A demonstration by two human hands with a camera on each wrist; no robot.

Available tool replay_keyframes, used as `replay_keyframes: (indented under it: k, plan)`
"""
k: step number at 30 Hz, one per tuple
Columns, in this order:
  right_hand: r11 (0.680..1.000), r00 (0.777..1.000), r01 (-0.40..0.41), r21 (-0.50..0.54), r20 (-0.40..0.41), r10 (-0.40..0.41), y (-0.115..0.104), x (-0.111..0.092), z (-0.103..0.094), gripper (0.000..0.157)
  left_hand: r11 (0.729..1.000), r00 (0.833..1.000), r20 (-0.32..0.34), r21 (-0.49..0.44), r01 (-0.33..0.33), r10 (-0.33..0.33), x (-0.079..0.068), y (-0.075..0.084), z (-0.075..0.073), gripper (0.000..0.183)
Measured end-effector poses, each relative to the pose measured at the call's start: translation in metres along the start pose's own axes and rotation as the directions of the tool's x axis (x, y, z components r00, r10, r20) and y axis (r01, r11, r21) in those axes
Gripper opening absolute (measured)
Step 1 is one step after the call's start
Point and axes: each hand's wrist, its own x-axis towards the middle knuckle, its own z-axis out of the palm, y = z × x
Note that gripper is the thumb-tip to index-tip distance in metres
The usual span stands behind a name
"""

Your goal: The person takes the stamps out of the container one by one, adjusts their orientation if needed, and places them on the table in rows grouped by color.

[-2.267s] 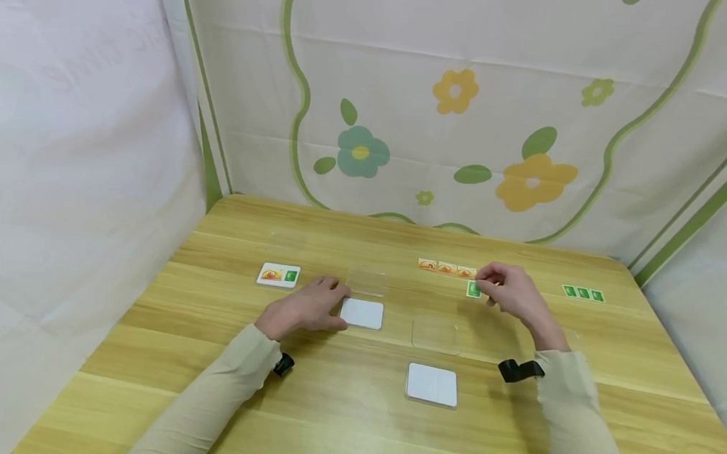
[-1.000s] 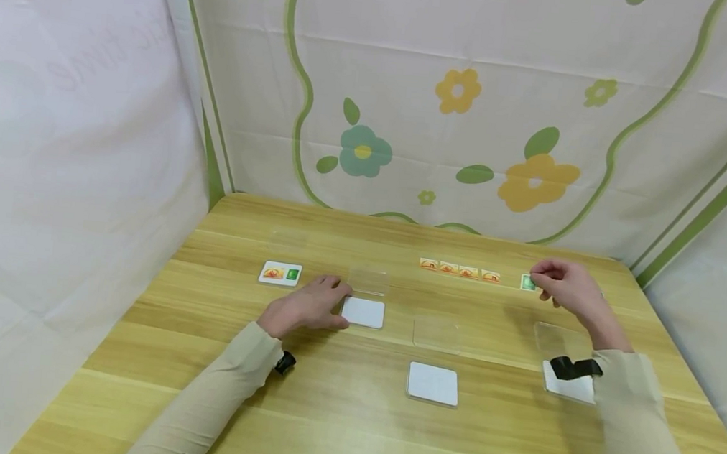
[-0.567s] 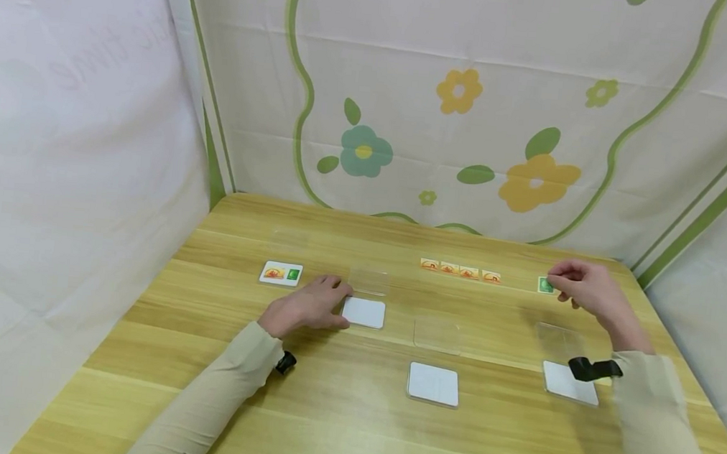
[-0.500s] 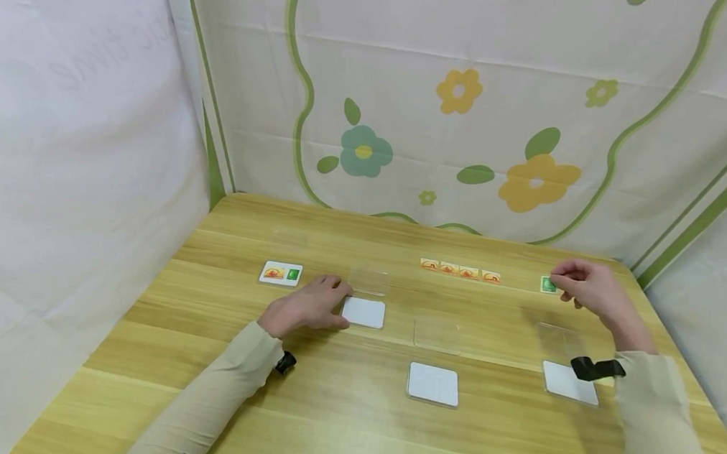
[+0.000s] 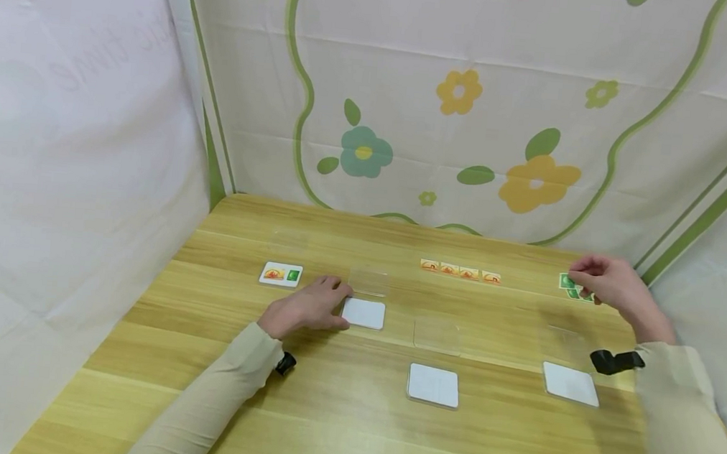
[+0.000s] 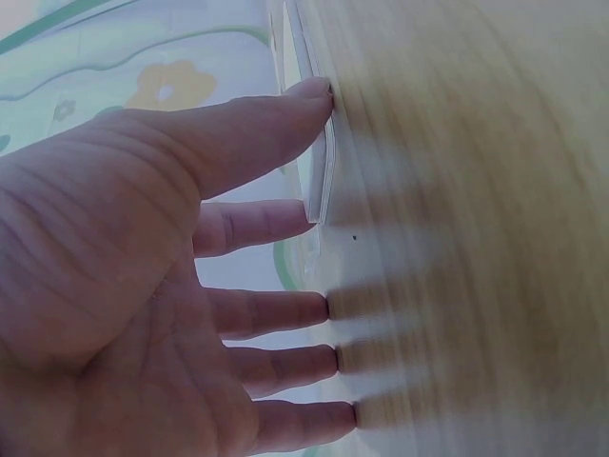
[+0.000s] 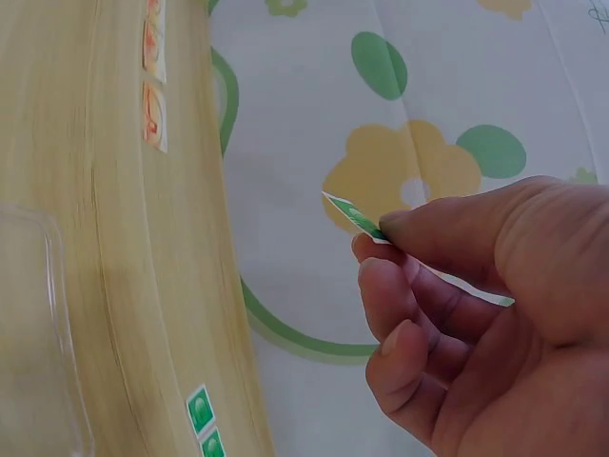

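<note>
My right hand (image 5: 612, 281) pinches a small green stamp (image 7: 357, 217) with a white border between thumb and index finger, raised above the table. Below it, other green stamps (image 7: 201, 409) lie on the wood, partly hidden by the hand in the head view. My left hand (image 5: 314, 303) rests on the table with its fingers spread, thumb and index fingertips right at the edge of a white card (image 5: 365, 314). Left of that hand lies a white card (image 5: 281, 274) bearing one orange and one green stamp.
A row of several orange stamps (image 5: 459, 271) lies at the back of the wooden table (image 5: 346, 420). Two more white cards, one front centre (image 5: 432, 385) and one at right (image 5: 570, 383), lie flat. Clear plastic lids (image 5: 437, 336) lie behind the cards. Patterned cloth (image 5: 413, 101) walls the back.
My right hand has carried the green stamp rightward, from beside the orange row to over the green stamps. The left hand has stayed in place.
</note>
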Motion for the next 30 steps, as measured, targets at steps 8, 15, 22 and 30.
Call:
replay_keyframes:
  k: [8,15,22,30]
  plan:
    - [0.999,1.0,0.001,-0.049,-0.001,-0.001,0.01,0.003,-0.013,0.039,1.0,1.0,0.0,-0.001,0.006,-0.006,0.0,0.001,-0.001,0.06]
    - [0.999,1.0,-0.02,-0.026,0.023,0.02,0.023,0.006,-0.018,0.041,1.0,1.0,0.01,-0.014,0.017,-0.017,0.0,0.001,0.0,0.06]
    - [0.999,0.998,-0.038,-0.037,0.048,0.04,0.032,0.009,-0.019,0.042,0.999,0.999,0.022,-0.02,0.029,-0.029,0.0,0.0,0.001,0.061]
    - [0.996,0.998,-0.045,-0.07,0.051,0.049,0.042,0.01,-0.023,0.044,1.0,1.0,0.02,-0.01,0.023,-0.023,0.001,-0.002,0.002,0.061]
